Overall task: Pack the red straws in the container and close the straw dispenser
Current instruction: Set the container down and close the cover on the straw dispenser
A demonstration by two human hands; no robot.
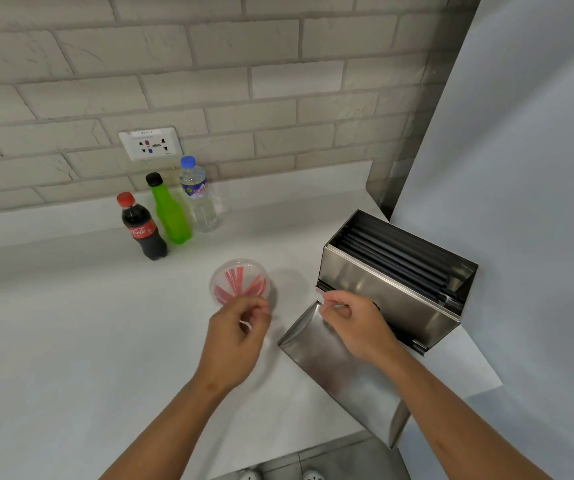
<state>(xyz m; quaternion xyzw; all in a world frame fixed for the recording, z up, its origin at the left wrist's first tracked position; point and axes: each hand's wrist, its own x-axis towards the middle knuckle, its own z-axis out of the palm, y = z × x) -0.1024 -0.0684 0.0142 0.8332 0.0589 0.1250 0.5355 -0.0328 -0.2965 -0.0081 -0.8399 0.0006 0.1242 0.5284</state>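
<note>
A clear round container [239, 271] stands on the white counter with several short red straws [233, 279] lying inside it. My left hand [235, 336] hovers at the container's near rim and hides that rim. Its fingers are curled together and I see nothing held in them. The steel straw dispenser [382, 289] sits at the right, open on top and full of black straws [393, 251]. Its lid [337, 368] hangs open toward me. My right hand [353, 323] pinches the lid's far left corner between thumb and fingertips.
A cola bottle [142, 230], a green bottle [169, 213] and a water bottle [199, 195] stand at the back by the brick wall, under a wall socket [150, 144]. A grey panel [521, 168] closes the right side. The counter's front edge [330, 441] runs below the open lid.
</note>
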